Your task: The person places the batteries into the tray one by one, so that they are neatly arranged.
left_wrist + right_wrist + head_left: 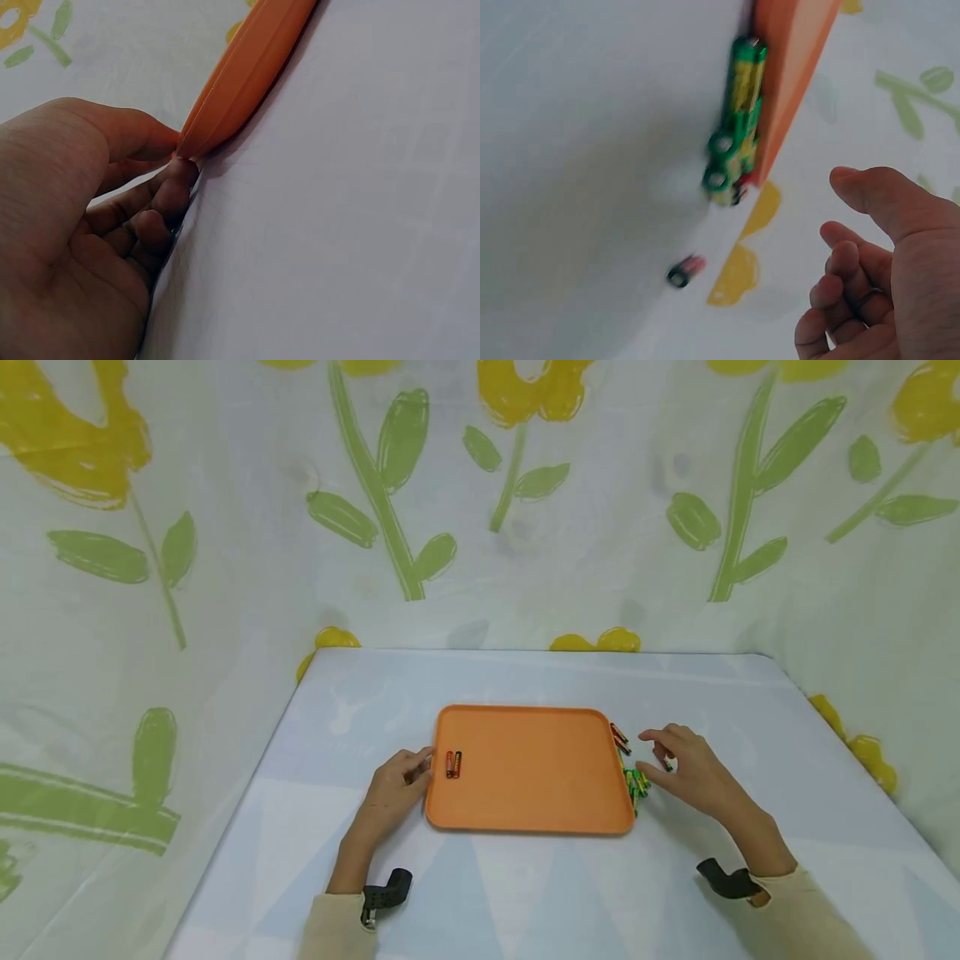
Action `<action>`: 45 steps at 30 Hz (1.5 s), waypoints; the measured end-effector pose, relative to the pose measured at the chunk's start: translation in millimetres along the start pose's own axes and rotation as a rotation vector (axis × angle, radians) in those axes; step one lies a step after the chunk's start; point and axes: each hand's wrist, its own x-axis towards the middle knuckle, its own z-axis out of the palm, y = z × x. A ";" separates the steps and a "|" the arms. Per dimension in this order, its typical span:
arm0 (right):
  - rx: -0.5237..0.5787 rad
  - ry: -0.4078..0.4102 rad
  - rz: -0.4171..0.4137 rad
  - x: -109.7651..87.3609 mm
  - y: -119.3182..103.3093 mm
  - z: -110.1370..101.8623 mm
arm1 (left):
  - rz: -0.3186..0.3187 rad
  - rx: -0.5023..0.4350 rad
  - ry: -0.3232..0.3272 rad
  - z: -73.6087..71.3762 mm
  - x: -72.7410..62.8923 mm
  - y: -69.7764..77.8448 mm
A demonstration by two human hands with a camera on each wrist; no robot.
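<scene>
An orange tray (528, 777) lies on the table, with two red-and-black batteries (453, 765) side by side near its left end. My left hand (393, 793) pinches the tray's left rim; the left wrist view shows thumb and fingertips meeting at the orange edge (225, 97). To the right of the tray, my right hand (693, 772) hovers with thumb and fingers apart and nothing between them. Close by it are a pile of green-and-yellow batteries (636, 783) against the tray's side and a single battery (685, 271) lying apart, blurred in the right wrist view.
More red-and-black batteries (620, 738) lie beside the tray's upper right corner. The pale patterned table (487, 893) extends around the tray. Behind it hangs a white cloth (600, 560) printed with yellow flowers and green leaves.
</scene>
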 end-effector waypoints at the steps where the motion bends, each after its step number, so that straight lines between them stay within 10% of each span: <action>1: -0.011 0.006 0.003 -2.5 4.7 -1.5 | 0.002 -0.007 -0.002 0.6 0.3 0.2; 18: -0.080 -0.286 0.114 2.1 41.1 -17.7 | -0.026 0.011 -0.015 -0.8 0.3 1.0; 45: -0.137 -0.386 0.037 13.0 55.1 -17.3 | -0.025 0.023 -0.010 -1.7 -0.3 3.7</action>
